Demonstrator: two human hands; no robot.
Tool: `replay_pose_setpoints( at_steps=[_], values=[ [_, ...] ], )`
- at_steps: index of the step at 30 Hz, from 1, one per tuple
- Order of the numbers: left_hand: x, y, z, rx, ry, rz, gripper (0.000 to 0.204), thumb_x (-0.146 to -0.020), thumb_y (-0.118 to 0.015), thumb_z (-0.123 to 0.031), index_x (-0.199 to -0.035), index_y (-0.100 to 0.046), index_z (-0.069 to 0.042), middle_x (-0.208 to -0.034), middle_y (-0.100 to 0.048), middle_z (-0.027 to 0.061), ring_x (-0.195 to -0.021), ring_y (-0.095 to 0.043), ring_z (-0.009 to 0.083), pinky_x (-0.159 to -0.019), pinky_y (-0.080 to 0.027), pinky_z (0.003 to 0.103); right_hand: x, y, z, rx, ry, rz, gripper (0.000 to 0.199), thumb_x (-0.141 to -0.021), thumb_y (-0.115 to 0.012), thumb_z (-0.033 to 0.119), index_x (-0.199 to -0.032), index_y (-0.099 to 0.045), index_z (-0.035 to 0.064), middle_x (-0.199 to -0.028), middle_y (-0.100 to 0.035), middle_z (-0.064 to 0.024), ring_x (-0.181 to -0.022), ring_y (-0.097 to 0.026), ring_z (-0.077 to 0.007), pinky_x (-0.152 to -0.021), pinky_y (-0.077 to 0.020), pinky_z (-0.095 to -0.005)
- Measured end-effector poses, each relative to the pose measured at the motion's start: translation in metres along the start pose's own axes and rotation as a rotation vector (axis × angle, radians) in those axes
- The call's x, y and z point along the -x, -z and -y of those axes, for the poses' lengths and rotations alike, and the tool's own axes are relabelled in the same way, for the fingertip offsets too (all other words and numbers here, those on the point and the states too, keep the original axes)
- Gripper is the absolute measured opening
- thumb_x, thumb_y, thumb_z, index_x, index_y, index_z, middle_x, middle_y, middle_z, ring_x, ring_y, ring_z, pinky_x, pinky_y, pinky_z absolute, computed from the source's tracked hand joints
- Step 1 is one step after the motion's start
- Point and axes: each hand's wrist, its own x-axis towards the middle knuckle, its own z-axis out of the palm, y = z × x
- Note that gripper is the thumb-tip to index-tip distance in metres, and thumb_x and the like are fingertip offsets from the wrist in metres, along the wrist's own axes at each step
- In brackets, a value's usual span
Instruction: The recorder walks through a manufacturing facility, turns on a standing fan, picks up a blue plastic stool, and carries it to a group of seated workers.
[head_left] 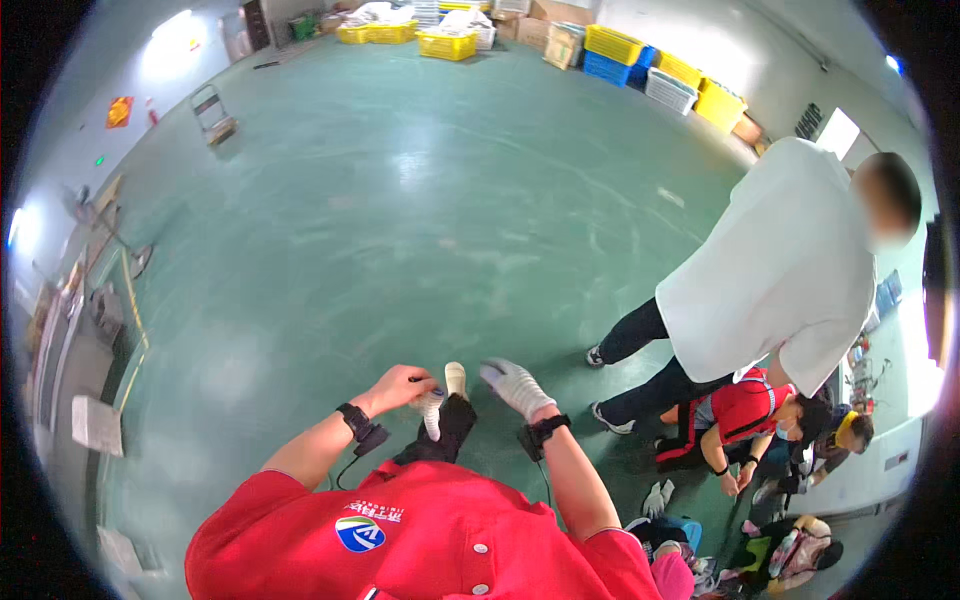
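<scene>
My left hand is bare and closed around a white knitted glove, which dangles from the fingers. A white glove covers my right hand; its fingers stretch toward the left, slightly blurred, with nothing visible in them. The two hands are apart, in front of my red shirt. Between them, lower down, a cream shoe and a dark trouser leg show above the floor. Each wrist wears a black strap, the left one and the right one, with a small dark device and cable.
The green floor stretches ahead. Close on the right stands a person in white; several others crouch or sit behind. Yellow crates and blue crates line the far wall. A trolley stands far left.
</scene>
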Motion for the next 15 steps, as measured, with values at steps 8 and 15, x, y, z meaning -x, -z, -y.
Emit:
replay_pose_setpoints(
  at_steps=[8, 15],
  values=[
    [-0.306, 0.023, -0.131, -0.208, -0.326, 0.025, 0.025, -0.082, -0.069, -0.014, -0.105, -0.072, -0.007, -0.096, -0.074, 0.0106, -0.089, -0.07, 0.0222, -0.082, -0.054, 0.036, -0.199, 0.119, -0.051, -0.09, -0.039, 0.145, 0.049, -0.098, -0.055, 0.051, -0.114, -0.068, 0.0059, -0.096, -0.07, -0.0134, -0.089, -0.063, -0.0241, -0.086, -0.0492, -0.0368],
    [-0.546, 0.044, -0.263, -0.23, -0.393, 0.211, 0.021, -0.085, -0.062, -0.014, -0.102, -0.072, -0.006, -0.095, -0.073, 0.0097, -0.088, -0.068, 0.0209, -0.081, -0.053, 0.034, -0.346, 0.29, -0.067, -0.7, -0.208, 0.019, 0.045, -0.099, -0.061, 0.048, -0.114, -0.069, 0.0063, -0.093, -0.068, 0.0012, -0.078, -0.055, -0.01, -0.074, -0.0489, -0.0279]
  ],
)
